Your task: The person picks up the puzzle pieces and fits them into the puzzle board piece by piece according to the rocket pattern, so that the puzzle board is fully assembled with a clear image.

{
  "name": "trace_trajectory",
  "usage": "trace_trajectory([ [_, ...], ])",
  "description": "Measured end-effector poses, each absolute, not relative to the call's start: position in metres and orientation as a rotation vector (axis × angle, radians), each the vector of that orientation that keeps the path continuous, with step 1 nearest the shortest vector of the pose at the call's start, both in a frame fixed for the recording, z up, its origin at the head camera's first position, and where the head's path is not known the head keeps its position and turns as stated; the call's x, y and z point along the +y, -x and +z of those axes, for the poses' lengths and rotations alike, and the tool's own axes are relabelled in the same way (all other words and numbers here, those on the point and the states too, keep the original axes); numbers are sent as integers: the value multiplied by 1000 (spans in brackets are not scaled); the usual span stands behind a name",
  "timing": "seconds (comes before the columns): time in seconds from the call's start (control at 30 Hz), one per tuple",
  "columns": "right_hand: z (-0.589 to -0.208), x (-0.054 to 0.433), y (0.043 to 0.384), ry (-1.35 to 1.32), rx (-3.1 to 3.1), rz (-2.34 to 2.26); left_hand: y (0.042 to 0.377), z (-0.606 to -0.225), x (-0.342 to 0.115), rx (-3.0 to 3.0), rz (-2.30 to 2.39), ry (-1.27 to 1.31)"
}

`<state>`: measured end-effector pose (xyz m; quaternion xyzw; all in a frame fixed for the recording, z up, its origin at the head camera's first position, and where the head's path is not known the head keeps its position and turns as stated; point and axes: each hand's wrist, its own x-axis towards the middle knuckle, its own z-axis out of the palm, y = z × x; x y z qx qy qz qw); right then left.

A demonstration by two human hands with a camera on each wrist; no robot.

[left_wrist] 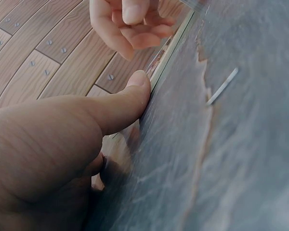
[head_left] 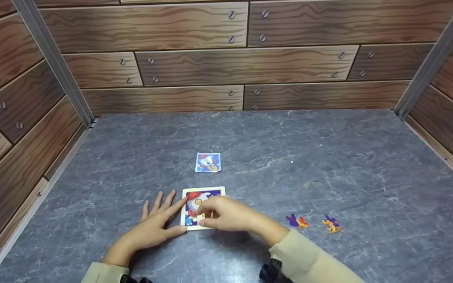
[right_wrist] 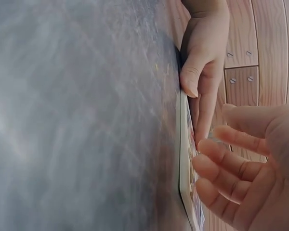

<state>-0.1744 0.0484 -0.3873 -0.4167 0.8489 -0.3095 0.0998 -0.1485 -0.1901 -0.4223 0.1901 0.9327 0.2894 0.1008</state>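
Observation:
A jigsaw puzzle in a shallow white-rimmed tray (head_left: 184, 208) lies flat on the table, its picture red, white, blue and purple. My left hand (head_left: 153, 228) rests at the tray's left side, fingers spread, with thumb and index finger touching the rim. Over the tray's right part is my right hand (head_left: 226, 214), hiding some of the picture. In the right wrist view the right hand (right_wrist: 250, 168) has loosely bent fingers, the tips at the puzzle surface and the thumb apart; no piece shows between them. The tray's pale edge (right_wrist: 184, 149) appears side-on there.
Two loose purple-and-orange puzzle pieces lie to the right: one piece (head_left: 297, 221) nearer, the other piece (head_left: 331, 224) farther out. Beyond the tray lies a small square picture card (head_left: 208, 162). Wood-patterned walls (head_left: 195, 67) enclose the grey marbled table (head_left: 368, 169).

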Motion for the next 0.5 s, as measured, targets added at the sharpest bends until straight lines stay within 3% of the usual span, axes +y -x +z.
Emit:
trace_trajectory([
  [0.5,-376,85,168,1197,2473,-1114,150,-424,-190,2744,861,-545],
])
